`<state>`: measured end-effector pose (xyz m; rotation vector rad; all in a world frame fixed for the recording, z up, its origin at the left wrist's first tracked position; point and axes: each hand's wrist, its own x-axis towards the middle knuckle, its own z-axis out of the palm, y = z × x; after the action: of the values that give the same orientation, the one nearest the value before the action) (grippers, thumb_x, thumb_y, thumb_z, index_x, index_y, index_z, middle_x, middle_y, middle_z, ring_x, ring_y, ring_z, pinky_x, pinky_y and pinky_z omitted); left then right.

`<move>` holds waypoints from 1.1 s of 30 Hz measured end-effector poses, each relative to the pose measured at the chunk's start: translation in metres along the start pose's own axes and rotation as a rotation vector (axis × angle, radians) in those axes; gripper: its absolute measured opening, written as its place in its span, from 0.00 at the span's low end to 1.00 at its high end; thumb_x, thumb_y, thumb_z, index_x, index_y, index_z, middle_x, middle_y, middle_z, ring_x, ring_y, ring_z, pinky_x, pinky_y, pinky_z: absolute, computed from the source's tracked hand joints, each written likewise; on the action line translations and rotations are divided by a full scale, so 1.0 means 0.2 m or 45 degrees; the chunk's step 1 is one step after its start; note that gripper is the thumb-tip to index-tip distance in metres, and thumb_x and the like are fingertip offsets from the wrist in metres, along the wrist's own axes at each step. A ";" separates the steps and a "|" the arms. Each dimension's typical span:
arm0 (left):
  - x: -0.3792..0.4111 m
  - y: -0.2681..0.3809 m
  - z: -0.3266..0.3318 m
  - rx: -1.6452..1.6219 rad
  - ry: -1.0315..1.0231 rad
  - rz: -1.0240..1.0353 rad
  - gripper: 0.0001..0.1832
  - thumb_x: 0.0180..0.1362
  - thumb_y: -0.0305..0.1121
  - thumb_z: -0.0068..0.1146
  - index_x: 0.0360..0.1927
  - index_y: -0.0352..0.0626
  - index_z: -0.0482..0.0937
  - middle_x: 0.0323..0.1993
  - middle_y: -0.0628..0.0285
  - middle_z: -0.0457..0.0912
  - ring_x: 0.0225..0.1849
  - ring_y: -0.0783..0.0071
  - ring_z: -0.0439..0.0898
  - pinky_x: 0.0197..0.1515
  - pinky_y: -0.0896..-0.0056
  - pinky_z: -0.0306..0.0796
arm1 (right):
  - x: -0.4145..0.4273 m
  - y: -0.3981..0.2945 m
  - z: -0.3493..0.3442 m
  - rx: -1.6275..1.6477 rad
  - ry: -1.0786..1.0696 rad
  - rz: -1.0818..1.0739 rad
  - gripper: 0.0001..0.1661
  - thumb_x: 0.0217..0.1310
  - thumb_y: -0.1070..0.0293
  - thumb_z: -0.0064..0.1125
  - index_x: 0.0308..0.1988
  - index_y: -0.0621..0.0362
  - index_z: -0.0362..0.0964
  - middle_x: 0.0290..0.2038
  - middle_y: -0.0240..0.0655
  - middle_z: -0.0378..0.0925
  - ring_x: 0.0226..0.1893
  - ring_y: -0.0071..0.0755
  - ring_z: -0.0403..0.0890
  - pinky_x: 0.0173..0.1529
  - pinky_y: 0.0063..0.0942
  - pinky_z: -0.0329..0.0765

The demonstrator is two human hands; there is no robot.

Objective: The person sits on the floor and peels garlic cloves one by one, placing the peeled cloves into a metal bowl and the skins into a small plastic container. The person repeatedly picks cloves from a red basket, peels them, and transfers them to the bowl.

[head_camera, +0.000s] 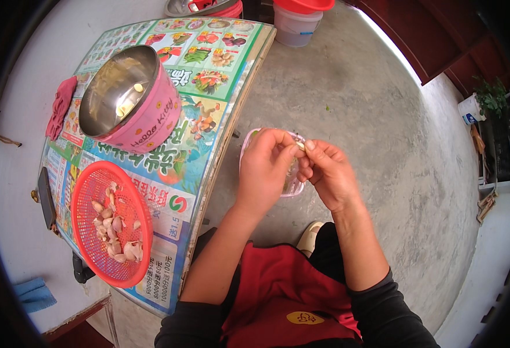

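Between the fingertips of my left hand (pixel 269 163) and my right hand (pixel 329 170) is a small pale garlic clove (pixel 300 146), pinched from both sides. Below the hands, partly covered by them, a pink plastic basket (pixel 297 189) stands low by the floor. On the table to the left, a red plastic colander (pixel 144 217) holds unpeeled garlic cloves (pixel 112 228). Beyond it stands a pink-sided steel bowl (pixel 157 124) with several peeled cloves (pixel 126 108) inside.
The table (pixel 202 174) has a printed cover. A pink cloth (pixel 61 106) and a dark phone (pixel 46 198) lie at its left edge, a blue cloth (pixel 35 296) at lower left. A white bucket (pixel 296 31) with a red basin (pixel 305 5) stands on the floor ahead.
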<state>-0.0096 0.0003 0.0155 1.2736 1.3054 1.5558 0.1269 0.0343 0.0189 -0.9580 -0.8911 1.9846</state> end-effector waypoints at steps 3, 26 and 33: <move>0.00 0.03 0.00 0.256 -0.079 0.146 0.03 0.54 0.22 0.55 0.30 0.38 0.72 0.27 0.62 0.74 0.28 0.72 0.76 0.32 0.71 0.69 | 0.02 0.02 -0.01 0.027 0.044 -0.053 0.15 0.64 0.59 0.53 0.31 0.60 0.73 0.21 0.27 0.71 0.21 0.21 0.69 0.29 0.21 0.69; 0.00 -0.03 -0.02 -0.417 -0.074 -0.192 0.07 0.57 0.24 0.55 0.39 0.35 0.75 0.32 0.64 0.80 0.33 0.81 0.77 0.39 0.78 0.72 | 0.00 0.03 0.02 -0.333 0.121 -0.173 0.23 0.66 0.51 0.48 0.29 0.60 0.72 0.20 0.26 0.69 0.20 0.18 0.67 0.27 0.18 0.66; 0.00 -0.03 -0.02 -0.555 -0.027 -0.266 0.05 0.58 0.27 0.56 0.36 0.38 0.76 0.30 0.67 0.79 0.30 0.85 0.73 0.34 0.84 0.67 | 0.01 0.05 0.03 -0.848 0.125 -0.572 0.22 0.67 0.54 0.48 0.30 0.63 0.71 0.22 0.25 0.70 0.22 0.15 0.67 0.26 0.17 0.65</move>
<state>-0.0136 0.0005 0.0087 0.8505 0.9786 1.5617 0.1174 0.0293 0.0134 -1.0723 -1.5996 1.2604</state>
